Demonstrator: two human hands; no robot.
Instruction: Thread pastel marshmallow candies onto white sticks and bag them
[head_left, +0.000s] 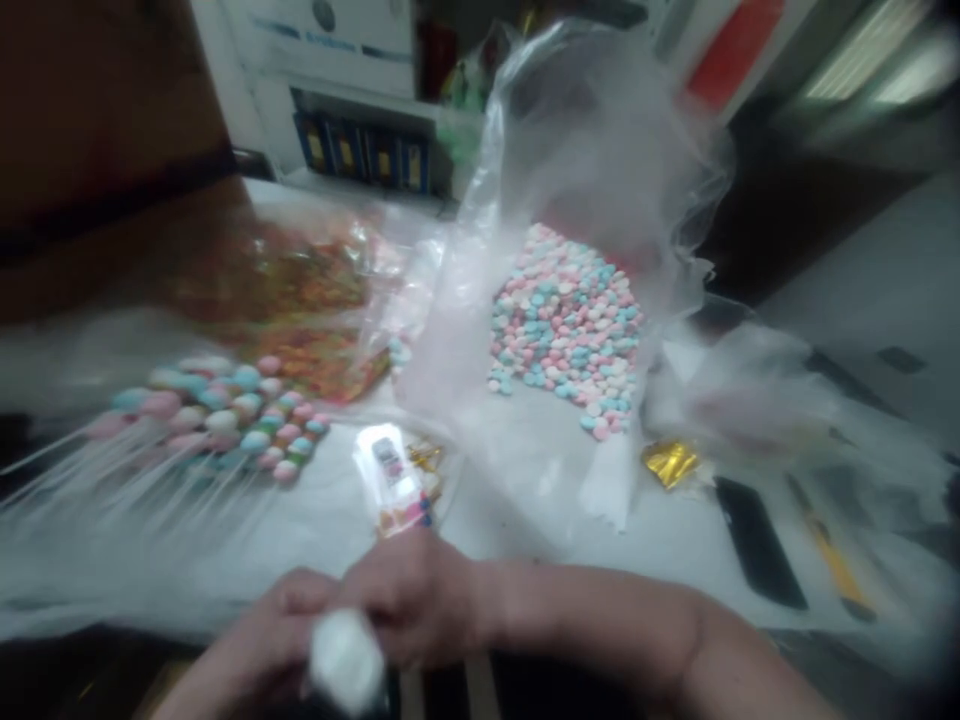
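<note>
The left hand (274, 625) and right hand (412, 600) are closed together around a small white bundle (346, 660), just off the counter's (495, 530) near edge. Ahead lie a small printed packet (391, 475), a clear plastic bag (480, 320) beside a heap of pastel candies (566, 330), a second candy heap (217, 415), and a gold wrapper (670, 462), with blue boxes (364, 150) on a shelf (360, 100) beyond.

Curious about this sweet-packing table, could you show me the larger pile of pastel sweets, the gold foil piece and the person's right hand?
larger pile of pastel sweets (566, 330): head view, middle of the pile
gold foil piece (670, 463): head view, its centre
right hand (412, 600): head view, back of the hand
</note>
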